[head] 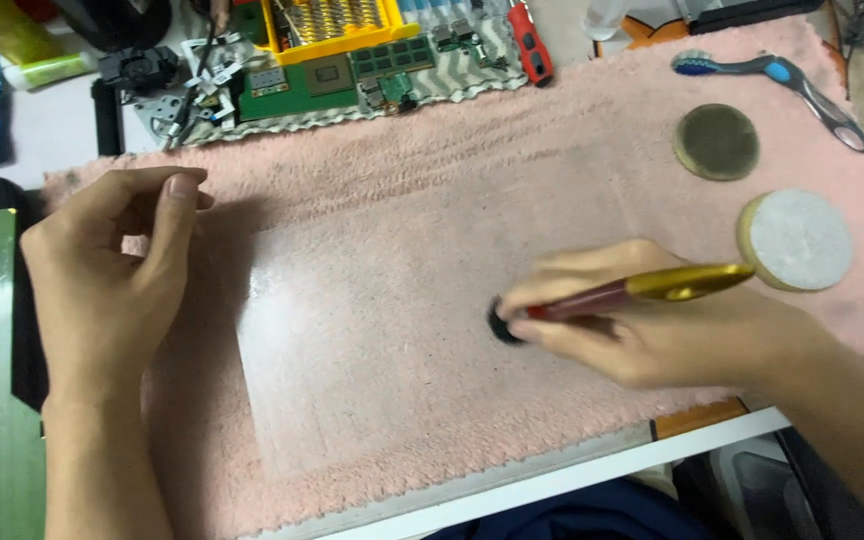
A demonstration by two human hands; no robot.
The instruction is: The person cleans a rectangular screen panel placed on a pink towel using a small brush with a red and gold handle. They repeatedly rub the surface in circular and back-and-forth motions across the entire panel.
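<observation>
A clear glass or plastic sheet lies flat on a pink towel. My right hand grips a tool with a red shaft and gold handle, its dark tip pressed on the sheet's right part. At the towel's left end my left hand hovers with fingers loosely curled, thumb and forefinger apart, holding nothing visible.
Two round pads sit at the right on the towel: a dark one and a white one. A blue-grey razor lies at the far right. Green circuit boards, a yellow bit tray and a red-handled screwdriver lie beyond the towel.
</observation>
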